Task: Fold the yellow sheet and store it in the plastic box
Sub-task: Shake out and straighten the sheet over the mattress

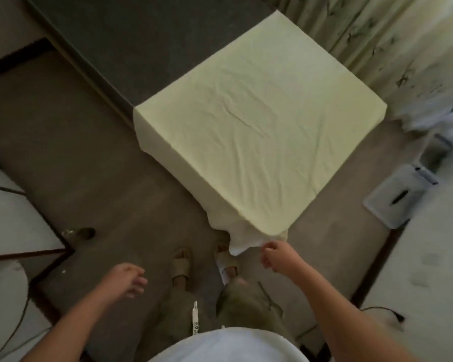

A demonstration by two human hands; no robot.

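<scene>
The pale yellow sheet lies spread over the near end of a dark mattress, and its sides hang down toward the floor. Its nearest corner droops just in front of my feet. My right hand is at that corner with curled fingers that pinch the hanging hem. My left hand hovers lower left over the floor, fingers relaxed and holding nothing. The clear plastic box, with black clips on its lid, sits on the floor at the right, well apart from both hands.
A patterned curtain hangs behind the bed at upper right. White furniture stands at the left and right edges. My slippered feet stand on the grey-brown floor. A cable trails at lower right.
</scene>
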